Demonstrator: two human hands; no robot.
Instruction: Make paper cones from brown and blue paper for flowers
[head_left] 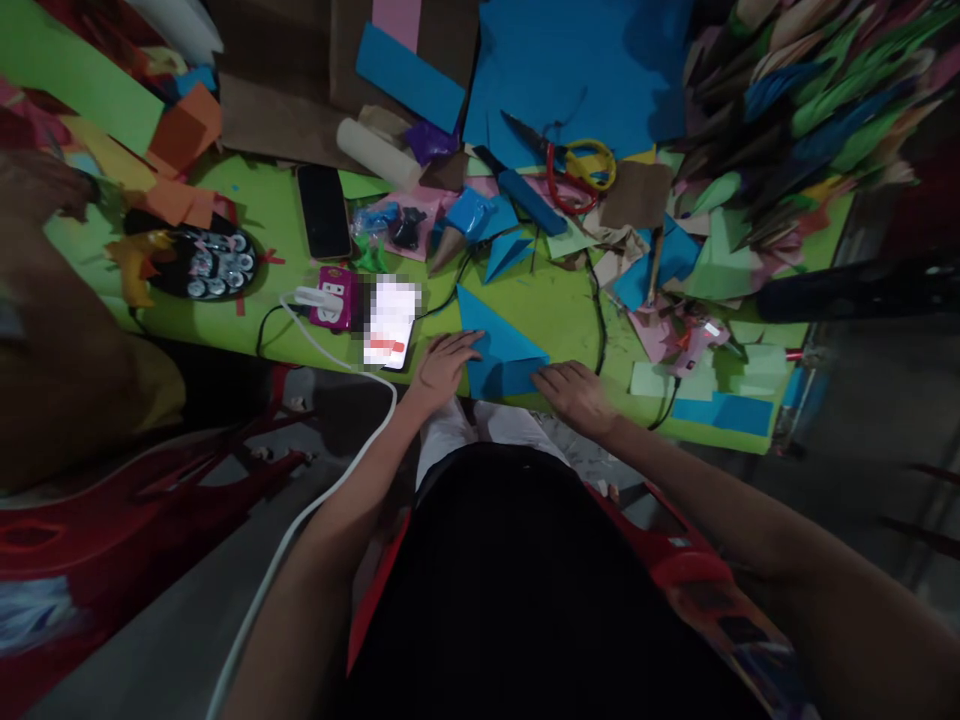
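A folded piece of blue paper [504, 345] lies on the green-covered table at its near edge, with a pointed flap on top. My left hand [444, 365] rests on the paper's left side, fingers stretched out and lying flat. At the lower right corner of the paper, my right hand [576, 396] lies palm down, its fingertips on the edge; its thumb is hidden. Left of my left hand is a lit phone [391, 325]. Just beyond the sheet sits a small folded blue paper piece [508, 256].
Scissors [574, 172], a blue cutter [529, 198] and paper scraps lie farther back. A pink glue gun [697, 350] is at right, a purple power socket [334, 300] and dark phone [324, 212] at left. A white cable [330, 490] crosses my left arm. Another person's arm [45, 250] is far left.
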